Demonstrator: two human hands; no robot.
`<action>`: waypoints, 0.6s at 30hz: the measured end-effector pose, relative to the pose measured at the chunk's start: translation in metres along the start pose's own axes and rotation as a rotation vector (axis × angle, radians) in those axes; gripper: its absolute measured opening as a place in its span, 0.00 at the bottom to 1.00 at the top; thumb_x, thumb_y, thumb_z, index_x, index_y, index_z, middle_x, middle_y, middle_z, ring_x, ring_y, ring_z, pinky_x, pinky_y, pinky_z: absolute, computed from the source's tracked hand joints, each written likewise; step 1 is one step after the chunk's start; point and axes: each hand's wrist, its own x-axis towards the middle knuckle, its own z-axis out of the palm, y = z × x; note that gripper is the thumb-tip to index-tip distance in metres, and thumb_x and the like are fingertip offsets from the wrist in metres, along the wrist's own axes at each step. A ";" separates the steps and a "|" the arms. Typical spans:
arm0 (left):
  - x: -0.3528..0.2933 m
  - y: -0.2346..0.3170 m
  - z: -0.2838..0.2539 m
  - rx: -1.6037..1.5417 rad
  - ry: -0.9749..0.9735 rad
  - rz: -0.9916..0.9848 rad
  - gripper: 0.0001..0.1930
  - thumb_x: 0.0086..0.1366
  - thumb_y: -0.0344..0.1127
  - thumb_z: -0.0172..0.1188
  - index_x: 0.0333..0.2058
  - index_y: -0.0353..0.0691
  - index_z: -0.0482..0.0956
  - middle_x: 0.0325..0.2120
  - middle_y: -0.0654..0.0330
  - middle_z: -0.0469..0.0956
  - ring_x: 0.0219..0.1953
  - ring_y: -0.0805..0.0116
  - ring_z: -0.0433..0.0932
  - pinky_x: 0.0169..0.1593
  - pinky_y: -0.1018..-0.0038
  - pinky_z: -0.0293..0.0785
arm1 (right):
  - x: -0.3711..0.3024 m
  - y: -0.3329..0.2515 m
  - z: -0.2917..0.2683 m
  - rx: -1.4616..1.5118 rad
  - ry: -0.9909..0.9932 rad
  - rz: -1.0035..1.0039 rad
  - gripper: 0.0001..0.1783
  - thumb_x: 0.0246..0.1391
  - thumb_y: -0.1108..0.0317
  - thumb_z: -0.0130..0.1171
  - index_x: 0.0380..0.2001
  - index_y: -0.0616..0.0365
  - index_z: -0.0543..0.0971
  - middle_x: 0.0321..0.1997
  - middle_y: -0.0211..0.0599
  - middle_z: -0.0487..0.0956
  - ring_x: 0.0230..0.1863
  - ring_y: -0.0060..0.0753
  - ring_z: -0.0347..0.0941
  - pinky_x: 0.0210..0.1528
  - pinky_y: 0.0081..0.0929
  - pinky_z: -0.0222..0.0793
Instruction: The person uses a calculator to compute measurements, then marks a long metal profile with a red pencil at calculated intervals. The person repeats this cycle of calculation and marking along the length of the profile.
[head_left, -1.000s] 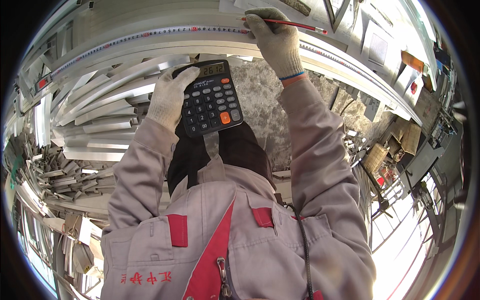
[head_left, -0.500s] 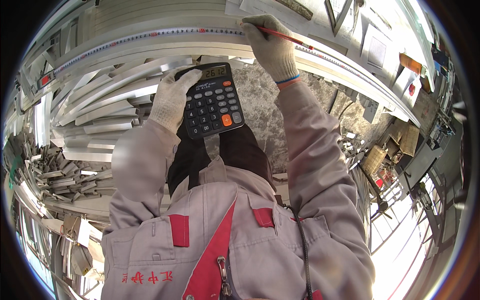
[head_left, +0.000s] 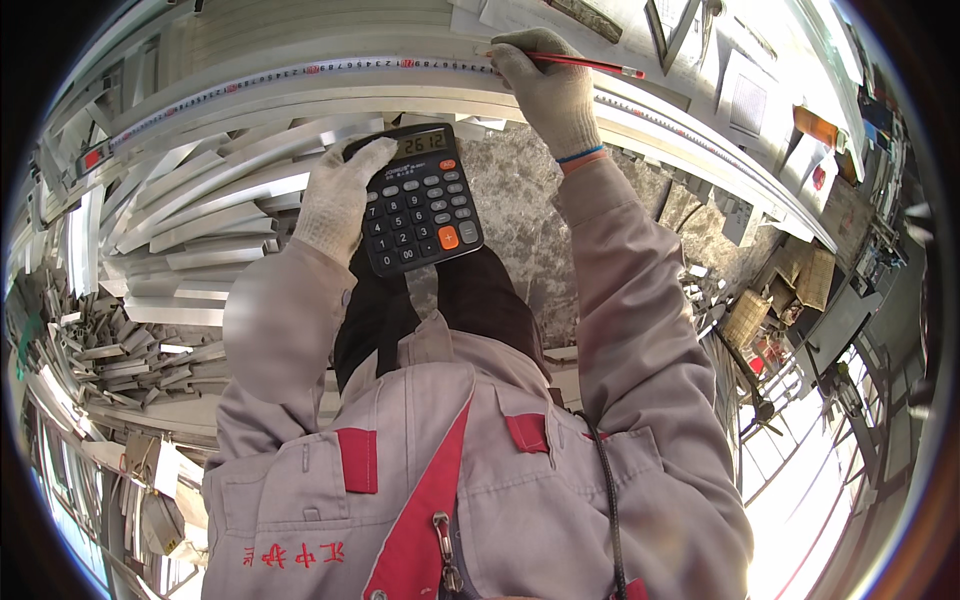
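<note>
My gloved left hand (head_left: 340,195) grips a black desk calculator (head_left: 415,220) by its upper left corner, thumb on the front near the lit display. The calculator is tilted up in front of my legs, with grey and black keys and one large orange key. Farther up, my gloved right hand (head_left: 545,90) pinches a red pencil (head_left: 600,66). Its tip points left, just above a measuring tape (head_left: 350,66) that runs along a long pale metal profile (head_left: 430,97). Part of the tape is hidden behind the right hand.
Stacked metal strips (head_left: 215,205) lie left of the calculator, with a heap of short offcuts (head_left: 140,360) nearer. Paper sheets (head_left: 750,100) and an orange object (head_left: 818,127) lie at the far right. Cardboard boxes (head_left: 800,275) stand on the right.
My right hand has shifted slightly right, and the pencil now lies flatter, its back end raised off the tape. The calculator has moved slightly left in my left hand.
</note>
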 end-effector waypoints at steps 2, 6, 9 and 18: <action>-0.004 0.003 -0.002 -0.027 -0.001 0.017 0.15 0.70 0.34 0.73 0.52 0.37 0.86 0.41 0.58 0.89 0.35 0.71 0.90 0.37 0.76 0.89 | 0.001 -0.003 -0.003 0.087 0.010 0.105 0.12 0.70 0.65 0.70 0.48 0.61 0.89 0.38 0.35 0.89 0.34 0.24 0.83 0.37 0.23 0.79; -0.011 0.009 -0.010 -0.058 -0.026 0.056 0.12 0.71 0.34 0.72 0.50 0.36 0.87 0.40 0.57 0.89 0.35 0.71 0.90 0.37 0.76 0.90 | -0.005 -0.014 -0.011 0.266 0.062 0.208 0.12 0.70 0.65 0.69 0.49 0.62 0.88 0.38 0.36 0.89 0.33 0.23 0.82 0.34 0.22 0.77; -0.016 0.014 -0.017 -0.095 -0.040 0.093 0.10 0.72 0.33 0.71 0.47 0.36 0.87 0.38 0.57 0.89 0.34 0.70 0.90 0.35 0.75 0.90 | -0.022 -0.029 -0.023 0.320 0.110 0.245 0.12 0.71 0.65 0.68 0.50 0.62 0.87 0.38 0.37 0.89 0.33 0.22 0.82 0.34 0.22 0.77; -0.045 0.034 -0.049 -0.111 -0.054 0.132 0.12 0.71 0.35 0.73 0.48 0.35 0.86 0.37 0.56 0.89 0.31 0.70 0.90 0.34 0.75 0.91 | -0.146 -0.101 -0.026 0.331 0.051 0.170 0.12 0.74 0.70 0.60 0.53 0.57 0.88 0.46 0.37 0.91 0.42 0.25 0.86 0.43 0.23 0.81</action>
